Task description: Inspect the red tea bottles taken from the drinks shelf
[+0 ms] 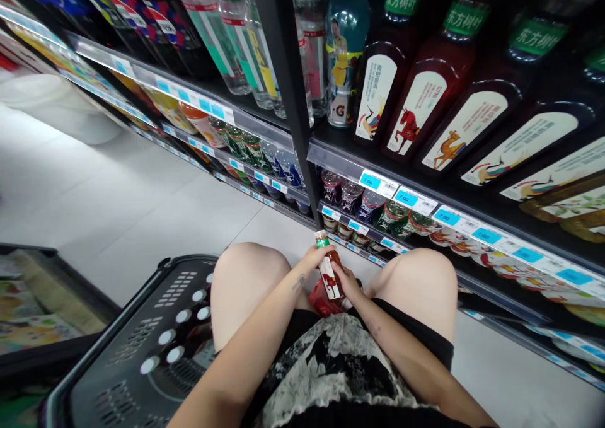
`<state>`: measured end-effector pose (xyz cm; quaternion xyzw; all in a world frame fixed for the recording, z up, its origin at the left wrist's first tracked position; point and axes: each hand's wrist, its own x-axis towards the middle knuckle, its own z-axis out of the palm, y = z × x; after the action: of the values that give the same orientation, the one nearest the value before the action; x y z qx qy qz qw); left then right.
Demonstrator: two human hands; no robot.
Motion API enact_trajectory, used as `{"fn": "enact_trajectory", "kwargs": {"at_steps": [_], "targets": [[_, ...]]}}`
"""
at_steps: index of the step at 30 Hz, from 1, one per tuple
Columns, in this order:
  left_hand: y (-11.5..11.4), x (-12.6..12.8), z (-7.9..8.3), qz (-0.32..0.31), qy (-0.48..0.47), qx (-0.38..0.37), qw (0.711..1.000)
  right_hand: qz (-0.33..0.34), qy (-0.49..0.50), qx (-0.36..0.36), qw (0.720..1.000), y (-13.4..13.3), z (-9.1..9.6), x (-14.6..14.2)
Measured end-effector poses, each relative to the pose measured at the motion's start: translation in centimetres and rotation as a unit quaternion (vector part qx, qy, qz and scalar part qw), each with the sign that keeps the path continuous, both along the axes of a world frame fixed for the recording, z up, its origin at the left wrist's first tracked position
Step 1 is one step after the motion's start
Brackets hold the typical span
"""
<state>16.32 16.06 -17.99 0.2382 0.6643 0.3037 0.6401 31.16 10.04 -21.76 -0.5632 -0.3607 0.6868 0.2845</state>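
Between my knees, both hands are closed around a small tea bottle (331, 278) with a white cap, a green neck band and a white label bearing a red figure. My left hand (314, 259) grips it near the neck, on the left side. Lower down, my right hand (347, 280) wraps its right side. The bottle leans slightly, cap away from me. Just beneath it is something red (320, 300), partly hidden, whose kind I cannot tell. At my left side stands a grey shopping basket (127, 308) holding several dark bottles (166, 337) with white caps.
Large tea bottles (416, 113) line the upper right shelf (331, 152) above price tags (378, 182). Smaller bottles (371, 204) fill lower shelves. Cola bottles (161, 21) and clear bottles (231, 43) stand left of a black upright (286, 56). A box (42, 289) lies beyond the basket.
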Motion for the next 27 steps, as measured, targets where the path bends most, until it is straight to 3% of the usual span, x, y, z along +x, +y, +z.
{"fn": "enact_trajectory", "kwargs": {"at_steps": [4,8,12,18,23,27], "targets": [[0.0,0.1,0.0,-0.017,0.008,-0.012,1.000,0.015,-0.041,0.057,0.997,0.0,-0.8,0.2],[0.2,0.1,-0.2,-0.049,0.006,-0.005,0.999,0.027,-0.016,0.062,0.998,0.1,-0.9,0.3],[0.1,-0.4,-0.5,-0.097,0.020,0.000,0.995,0.052,0.000,0.065,0.997,0.1,-1.1,0.0],[-0.8,-1.4,-0.6,-0.184,0.078,-0.013,0.980,0.078,-0.057,0.105,0.990,-0.6,-2.8,0.0],[-1.6,-1.4,0.3,-0.189,0.177,0.062,0.964,0.044,-0.020,0.105,0.993,-0.5,-3.2,-0.4],[-2.6,-0.8,1.3,-0.188,0.299,0.105,0.930,0.022,0.026,0.087,0.996,-0.2,-3.5,-0.8]]}}
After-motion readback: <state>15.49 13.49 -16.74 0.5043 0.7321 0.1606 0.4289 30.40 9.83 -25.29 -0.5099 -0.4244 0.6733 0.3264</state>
